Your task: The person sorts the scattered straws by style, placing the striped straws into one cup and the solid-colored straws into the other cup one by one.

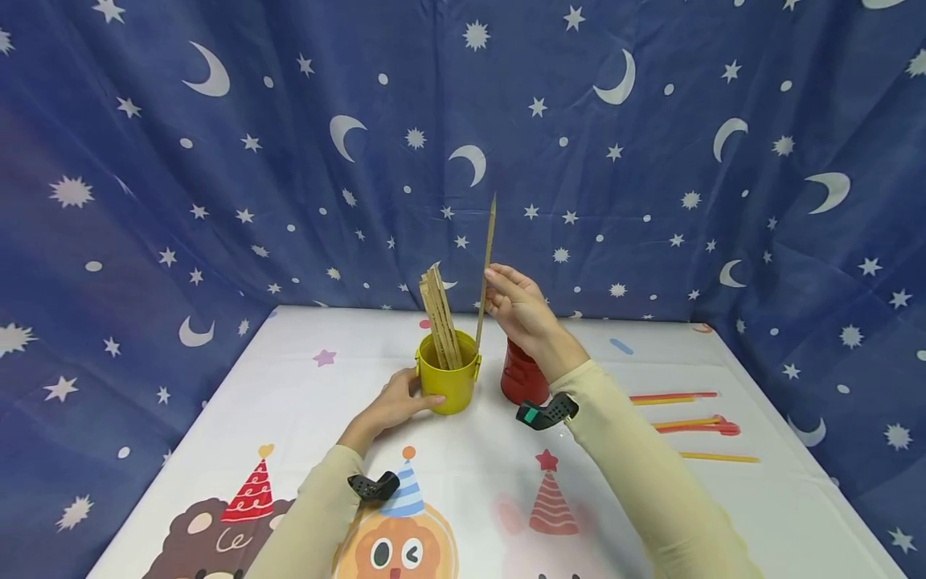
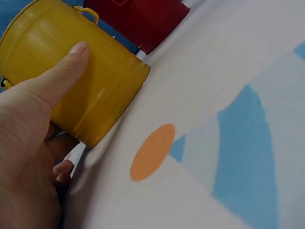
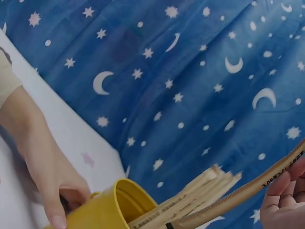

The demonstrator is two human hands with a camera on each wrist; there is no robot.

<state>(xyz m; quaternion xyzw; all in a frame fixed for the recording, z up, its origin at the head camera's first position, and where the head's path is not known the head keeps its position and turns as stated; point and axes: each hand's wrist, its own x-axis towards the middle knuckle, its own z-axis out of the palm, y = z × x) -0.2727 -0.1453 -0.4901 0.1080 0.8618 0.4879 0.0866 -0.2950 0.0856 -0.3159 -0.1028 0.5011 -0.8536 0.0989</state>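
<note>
I am seeing the blue backdrop cloth with white moons and stars filling the back and sides of the head view. In front of it the white table cover is showing cartoon animals in party hats and a few scattered stars.

The yellow bucket is standing upright near the table's middle. The red bucket is standing just beside it, to its right, partly hidden behind the right wrist.

The left hand is gripping the yellow bucket's side, thumb lying flat along the wall and fingers curled round the far side.

A bundle of flat wooden sticks is leaning inside the yellow bucket, tops fanning up and to the left.

The right hand is pinching a single long stick at about mid-length, fingertips closed on it. The stick is standing nearly upright, lower end dipping into the yellow bucket's mouth.

Coloured straws, red and yellow, are lying flat on the table's right side, well apart from the buckets.

In the right wrist view, small dark printing is running along the held stick; I cannot read it
</note>
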